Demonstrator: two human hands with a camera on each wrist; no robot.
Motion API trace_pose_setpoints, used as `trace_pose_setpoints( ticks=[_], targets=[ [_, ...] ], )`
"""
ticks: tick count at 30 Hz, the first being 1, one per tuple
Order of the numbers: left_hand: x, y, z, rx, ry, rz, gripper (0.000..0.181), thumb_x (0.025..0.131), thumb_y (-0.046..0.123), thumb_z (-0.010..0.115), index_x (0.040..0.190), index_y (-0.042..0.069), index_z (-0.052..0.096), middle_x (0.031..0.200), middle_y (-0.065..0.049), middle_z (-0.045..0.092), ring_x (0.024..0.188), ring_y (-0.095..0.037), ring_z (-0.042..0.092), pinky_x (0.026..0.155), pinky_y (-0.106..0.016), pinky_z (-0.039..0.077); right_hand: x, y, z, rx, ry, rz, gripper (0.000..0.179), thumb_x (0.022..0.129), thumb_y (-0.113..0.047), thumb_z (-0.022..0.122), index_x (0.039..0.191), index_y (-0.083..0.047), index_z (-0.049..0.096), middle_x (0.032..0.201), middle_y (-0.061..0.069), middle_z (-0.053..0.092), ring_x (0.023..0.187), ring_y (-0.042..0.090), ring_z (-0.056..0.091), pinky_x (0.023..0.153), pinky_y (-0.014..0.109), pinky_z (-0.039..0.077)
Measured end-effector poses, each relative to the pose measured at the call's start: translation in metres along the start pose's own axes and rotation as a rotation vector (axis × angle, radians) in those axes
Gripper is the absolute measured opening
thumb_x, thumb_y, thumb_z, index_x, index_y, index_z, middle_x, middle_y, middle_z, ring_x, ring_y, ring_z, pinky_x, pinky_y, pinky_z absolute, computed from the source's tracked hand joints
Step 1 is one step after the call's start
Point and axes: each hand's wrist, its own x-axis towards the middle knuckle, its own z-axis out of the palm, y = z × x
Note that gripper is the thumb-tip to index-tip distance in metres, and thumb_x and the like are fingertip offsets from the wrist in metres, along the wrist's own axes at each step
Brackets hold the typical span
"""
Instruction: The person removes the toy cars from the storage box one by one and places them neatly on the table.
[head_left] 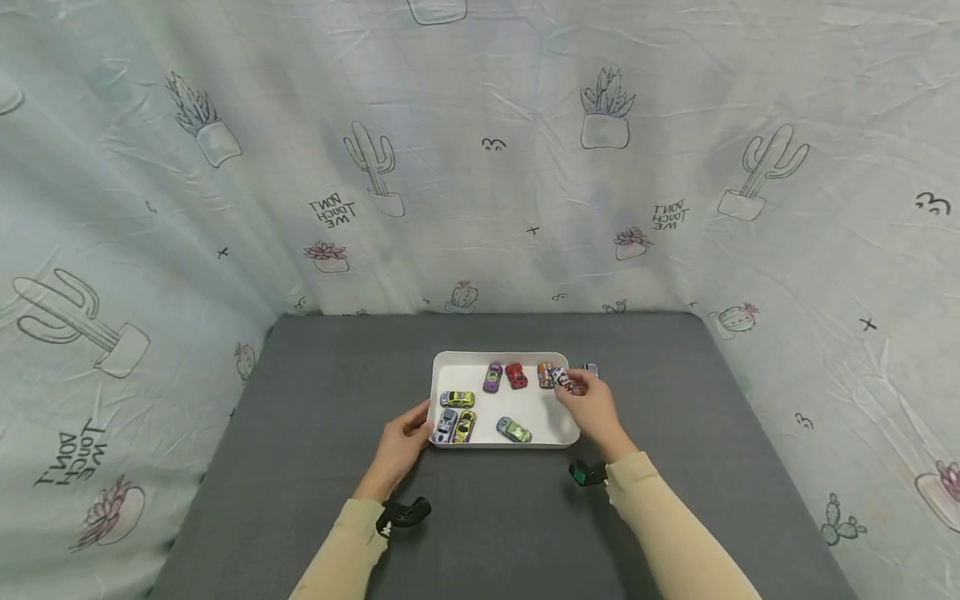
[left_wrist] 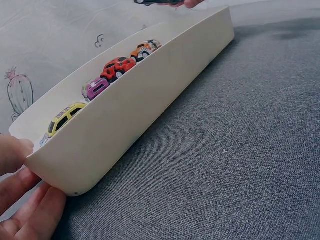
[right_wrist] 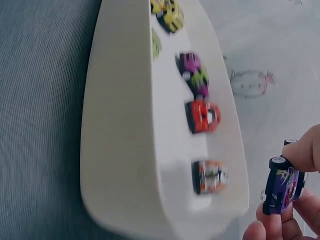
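Observation:
A white tray (head_left: 487,446) with several toy cars in it lies on the grey table. My left hand (head_left: 400,442) grips the tray's left end; in the left wrist view the thumb is at the rim and the fingers (left_wrist: 42,212) are against the outer wall. Over the tray's right side, my right hand (head_left: 592,408) pinches a small toy car (right_wrist: 285,187) between thumb and fingers, its side purple and its wheels black. Below that car, an orange toy car (head_left: 545,375) sits in the tray. Further left are a red car (head_left: 516,375) and a purple-green car (head_left: 492,377).
At the tray's left are a yellow car (head_left: 457,399), a pale blue-grey car (head_left: 445,426) and a yellow-black car (head_left: 464,426). A green car (head_left: 513,429) lies near the front wall. Outside the tray, another car (head_left: 591,368) shows behind my right hand. A patterned curtain (head_left: 480,167) surrounds the table.

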Motion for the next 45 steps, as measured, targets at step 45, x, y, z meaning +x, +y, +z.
trace_pose_setpoints(
  ticks=[45],
  targets=[
    [-0.001, 0.0, 0.002, 0.0, 0.016, -0.001, 0.046, 0.098, 0.011, 0.058, 0.142, 0.022, 0.051, 0.131, -0.009, 0.057, 0.111, -0.021, 0.059, 0.089, -0.036, 0.053, 0.042, 0.064, -0.052, 0.013, 0.16, 0.157, 0.05, 0.096, -0.021, 0.061, 0.134, 0.007, 0.046, 0.118, 0.022, 0.055, 0.104, 0.03, 0.054, 0.08, 0.032, 0.047]
  ],
)
